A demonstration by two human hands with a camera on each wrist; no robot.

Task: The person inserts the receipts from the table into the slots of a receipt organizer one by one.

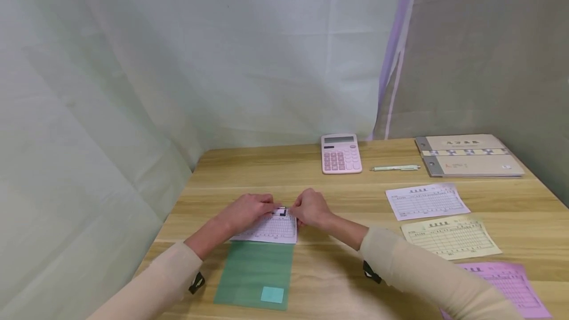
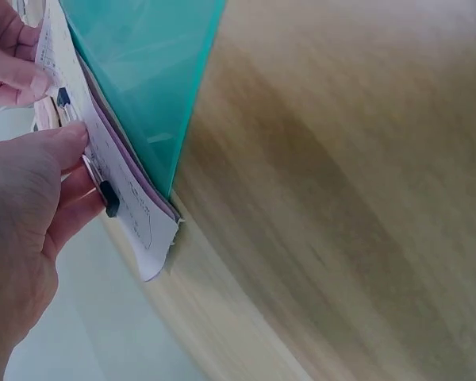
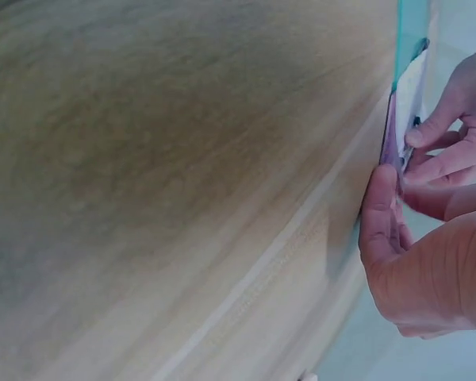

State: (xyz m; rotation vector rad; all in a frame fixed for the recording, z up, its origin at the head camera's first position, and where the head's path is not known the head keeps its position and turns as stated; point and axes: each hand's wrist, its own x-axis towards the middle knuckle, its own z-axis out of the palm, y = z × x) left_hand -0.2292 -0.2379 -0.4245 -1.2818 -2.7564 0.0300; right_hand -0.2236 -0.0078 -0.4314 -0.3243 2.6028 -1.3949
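A stack of printed form slips (image 1: 268,228) lies over the top part of a green plastic folder (image 1: 258,268), with white and purplish sheets layered at its edge. Across the slips' upper edge sits a metal clip with black ends (image 1: 280,212). My left hand (image 2: 32,182) holds this clip, thumb on the paper side and fingers curled beneath. On the other side, my right hand (image 1: 311,209) pinches the slips' upper right corner between thumb and fingers. The purplish sheets (image 3: 391,131) show at that corner in the right wrist view.
A pink calculator (image 1: 341,154), a pen (image 1: 395,168) and a bound beige ledger (image 1: 473,156) stand along the table's back. At right lie a white slip (image 1: 426,201), a yellow slip (image 1: 451,237) and a pink slip (image 1: 511,285), the last partly behind my right sleeve.
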